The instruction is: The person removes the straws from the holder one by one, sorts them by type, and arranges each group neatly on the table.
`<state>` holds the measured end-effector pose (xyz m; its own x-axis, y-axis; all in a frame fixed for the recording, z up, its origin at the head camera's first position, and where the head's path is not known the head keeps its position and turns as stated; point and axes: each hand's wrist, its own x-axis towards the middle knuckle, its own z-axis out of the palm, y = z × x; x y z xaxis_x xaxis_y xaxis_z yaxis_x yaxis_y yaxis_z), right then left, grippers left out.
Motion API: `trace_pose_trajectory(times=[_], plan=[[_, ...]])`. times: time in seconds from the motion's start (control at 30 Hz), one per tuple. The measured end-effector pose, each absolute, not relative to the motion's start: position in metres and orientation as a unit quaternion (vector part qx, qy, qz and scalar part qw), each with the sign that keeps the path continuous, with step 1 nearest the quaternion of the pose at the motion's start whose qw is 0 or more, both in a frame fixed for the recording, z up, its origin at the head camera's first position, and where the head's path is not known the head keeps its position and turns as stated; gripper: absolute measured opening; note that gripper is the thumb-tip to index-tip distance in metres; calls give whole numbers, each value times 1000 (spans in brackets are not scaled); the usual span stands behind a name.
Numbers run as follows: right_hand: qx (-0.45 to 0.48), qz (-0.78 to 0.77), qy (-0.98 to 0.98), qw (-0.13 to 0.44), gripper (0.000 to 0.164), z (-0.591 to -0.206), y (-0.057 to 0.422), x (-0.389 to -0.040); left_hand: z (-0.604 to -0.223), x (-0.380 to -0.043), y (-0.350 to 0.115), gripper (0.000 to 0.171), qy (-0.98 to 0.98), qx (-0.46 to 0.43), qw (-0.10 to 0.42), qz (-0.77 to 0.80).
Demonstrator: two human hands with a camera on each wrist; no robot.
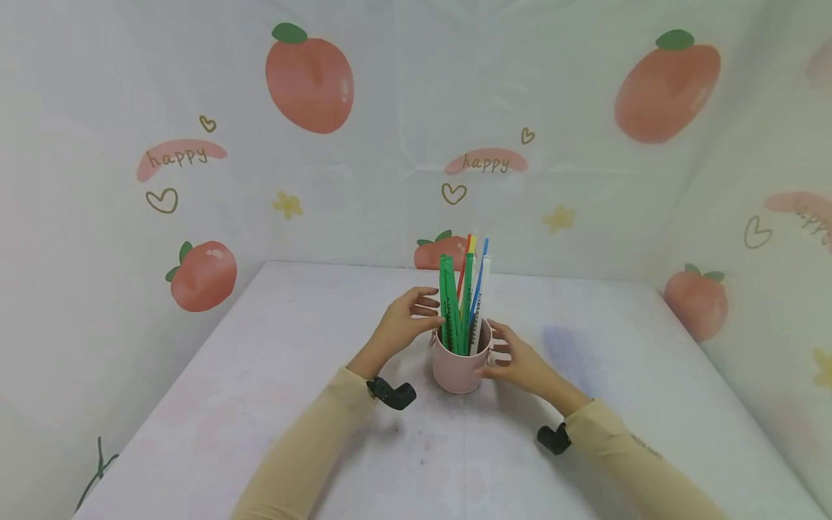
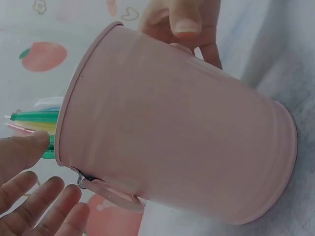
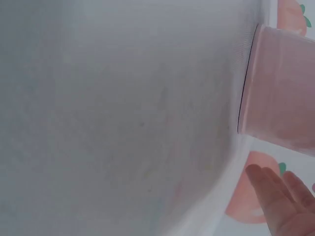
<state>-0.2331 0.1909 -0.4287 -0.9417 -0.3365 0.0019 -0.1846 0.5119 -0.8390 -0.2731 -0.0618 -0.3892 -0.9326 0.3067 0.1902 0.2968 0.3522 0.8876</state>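
A pink metal bucket [image 1: 458, 374] with small side handles [image 2: 110, 194] stands upright on the table. Long slim sticks [image 1: 450, 307] rise out of it, green and white ones with dark print along them, plus red, yellow and blue ones. On the bucket's left, my left hand [image 1: 408, 318] is at rim height, fingers spread loosely and the thumb close to the green sticks. My right hand [image 1: 516, 359] is at the bucket's right side, thumb toward the front and fingers behind. In the right wrist view its extended fingers [image 3: 275, 194] show apart from the bucket wall.
A white cloth covers the table [image 1: 325, 325], with a bluish patch [image 1: 568, 354] right of the bucket. Behind hangs a white backdrop [image 1: 396, 202] printed with peaches, hearts and "happy". A dark green cord [image 1: 100, 466] shows at the left edge.
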Motion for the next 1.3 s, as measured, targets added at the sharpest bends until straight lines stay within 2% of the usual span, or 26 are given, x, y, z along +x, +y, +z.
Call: trace_pose_trajectory(times=[0.17, 0.43, 0.7, 1.03, 1.3], plan=[[-135, -491, 855, 100, 100, -431, 192, -238, -389, -275, -59, 52, 810, 174, 5, 561], [-122, -484, 856, 131, 84, -432, 193, -243, -389, -278, -58, 50, 765, 144, 40, 626], [-122, -479, 854, 166, 88, -430, 194, -247, -389, -279, -58, 43, 743, 121, 75, 654], [-146, -493, 836, 191, 95, -434, 192, -255, -389, -284, -55, 44, 739, 128, 80, 657], [-149, -488, 833, 215, 93, -439, 192, -260, -388, -284, -54, 43, 733, 132, 82, 662]])
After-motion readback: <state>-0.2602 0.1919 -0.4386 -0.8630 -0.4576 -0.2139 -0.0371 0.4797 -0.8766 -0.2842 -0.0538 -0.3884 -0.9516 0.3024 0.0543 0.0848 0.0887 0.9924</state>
